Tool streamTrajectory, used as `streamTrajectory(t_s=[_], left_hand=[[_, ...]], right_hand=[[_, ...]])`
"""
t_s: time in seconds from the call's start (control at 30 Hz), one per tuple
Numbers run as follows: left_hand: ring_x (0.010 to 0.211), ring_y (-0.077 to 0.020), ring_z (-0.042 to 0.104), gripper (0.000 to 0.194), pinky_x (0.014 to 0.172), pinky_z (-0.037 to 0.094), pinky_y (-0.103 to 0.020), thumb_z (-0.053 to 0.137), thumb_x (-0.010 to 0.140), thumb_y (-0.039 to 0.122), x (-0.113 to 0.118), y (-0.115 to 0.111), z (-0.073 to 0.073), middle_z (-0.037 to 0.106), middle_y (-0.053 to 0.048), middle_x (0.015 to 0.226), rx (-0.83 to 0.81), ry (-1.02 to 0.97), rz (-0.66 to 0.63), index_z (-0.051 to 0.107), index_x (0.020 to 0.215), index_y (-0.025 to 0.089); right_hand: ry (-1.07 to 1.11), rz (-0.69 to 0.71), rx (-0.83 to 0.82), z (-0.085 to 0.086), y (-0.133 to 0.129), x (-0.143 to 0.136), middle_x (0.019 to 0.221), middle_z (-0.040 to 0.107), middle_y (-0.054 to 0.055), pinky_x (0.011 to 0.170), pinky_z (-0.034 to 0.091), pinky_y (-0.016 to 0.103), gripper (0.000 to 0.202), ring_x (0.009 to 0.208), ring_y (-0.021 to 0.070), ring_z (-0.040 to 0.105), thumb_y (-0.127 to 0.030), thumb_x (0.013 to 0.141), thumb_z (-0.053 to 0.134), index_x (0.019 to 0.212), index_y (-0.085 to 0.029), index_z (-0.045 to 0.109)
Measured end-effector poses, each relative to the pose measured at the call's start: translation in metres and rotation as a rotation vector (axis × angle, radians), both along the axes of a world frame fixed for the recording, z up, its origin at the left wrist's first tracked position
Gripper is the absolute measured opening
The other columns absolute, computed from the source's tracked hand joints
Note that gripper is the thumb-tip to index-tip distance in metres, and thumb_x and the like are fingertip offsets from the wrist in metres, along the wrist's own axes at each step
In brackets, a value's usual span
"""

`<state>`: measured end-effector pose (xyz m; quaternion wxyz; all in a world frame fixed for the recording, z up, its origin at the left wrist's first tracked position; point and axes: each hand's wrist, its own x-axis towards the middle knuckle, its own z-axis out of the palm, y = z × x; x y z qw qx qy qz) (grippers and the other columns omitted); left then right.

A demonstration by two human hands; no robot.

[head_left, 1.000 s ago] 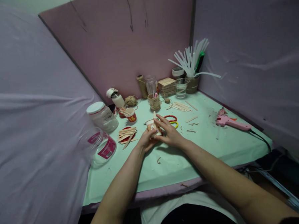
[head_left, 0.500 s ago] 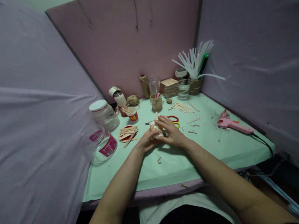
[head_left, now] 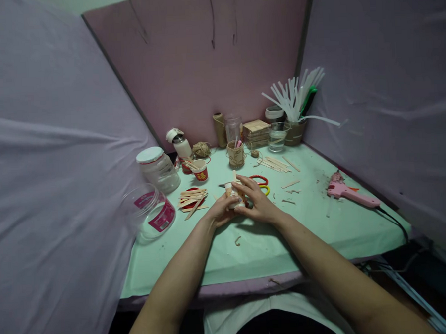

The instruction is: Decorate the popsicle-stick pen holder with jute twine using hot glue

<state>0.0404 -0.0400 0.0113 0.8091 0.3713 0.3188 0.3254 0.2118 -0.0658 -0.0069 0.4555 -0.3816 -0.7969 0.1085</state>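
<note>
Between my two hands, low over the table, is a small printed paper cup [head_left: 232, 191]. My left hand [head_left: 221, 211] wraps its near left side. My right hand [head_left: 257, 201] grips the right side, fingers pressed along the wall. A wooden craft stick [head_left: 235, 176] stands upright against the cup, sticking up above its rim by my right fingertips. Just behind lies a pair of scissors [head_left: 263, 181] with red and yellow handles, partly hidden by my right hand. Left of my hands, more craft sticks [head_left: 193, 197] are piled on a red lid.
A pink glue gun [head_left: 353, 194] lies at the right, its cord over the edge. Clear jars [head_left: 158, 173] stand left. Behind are a red cup [head_left: 200, 172] with sticks, a twine-wrapped cup [head_left: 236, 156], twine [head_left: 201, 149], a water cup [head_left: 277, 141] and glue sticks [head_left: 292, 98].
The camera view has shifted slightly, so the scene sits a little further right and lower. Both hands keep their hold on the cup with hardly any movement.
</note>
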Motion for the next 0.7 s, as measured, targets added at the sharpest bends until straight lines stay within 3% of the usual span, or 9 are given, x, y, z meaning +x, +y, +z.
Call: streamTrajectory(t_s=[0.5, 0.57, 0.7], left_hand=[[0.087, -0.0184, 0.066, 0.059, 0.085, 0.049, -0.033, 0.080, 0.066, 0.020, 0.0022, -0.0014, -0.0012, 0.068, -0.006, 0.098, 0.112, -0.026, -0.027, 0.057, 0.120, 0.019], [0.092, -0.0199, 0.066, 0.061, 0.090, 0.048, -0.035, 0.080, 0.065, 0.019, 0.0041, -0.0009, -0.0031, 0.068, -0.007, 0.102, 0.181, -0.019, 0.020, 0.056, 0.121, 0.019], [0.108, -0.0204, 0.061, 0.066, 0.100, 0.043, -0.034, 0.083, 0.061, 0.016, 0.0058, 0.0014, -0.0065, 0.065, -0.007, 0.116, 0.387, 0.070, 0.236, 0.054, 0.121, 0.020]], right_hand=[[0.014, 0.003, 0.018, 0.0036, -0.0027, -0.0012, 0.153, 0.038, 0.013, 0.114, 0.031, 0.058, 0.069, 0.141, 0.0324, 0.036, -0.046, 0.083, 0.068, 0.146, -0.030, 0.044], [0.026, 0.006, 0.020, 0.0045, -0.0037, -0.0020, 0.157, 0.032, 0.013, 0.115, 0.030, 0.058, 0.072, 0.143, 0.0323, 0.033, -0.044, 0.083, 0.069, 0.147, -0.031, 0.041], [0.129, -0.009, 0.021, 0.0077, -0.0057, -0.0023, 0.161, 0.023, 0.011, 0.117, 0.028, 0.056, 0.081, 0.147, 0.0318, 0.025, -0.045, 0.082, 0.070, 0.151, -0.031, 0.032]])
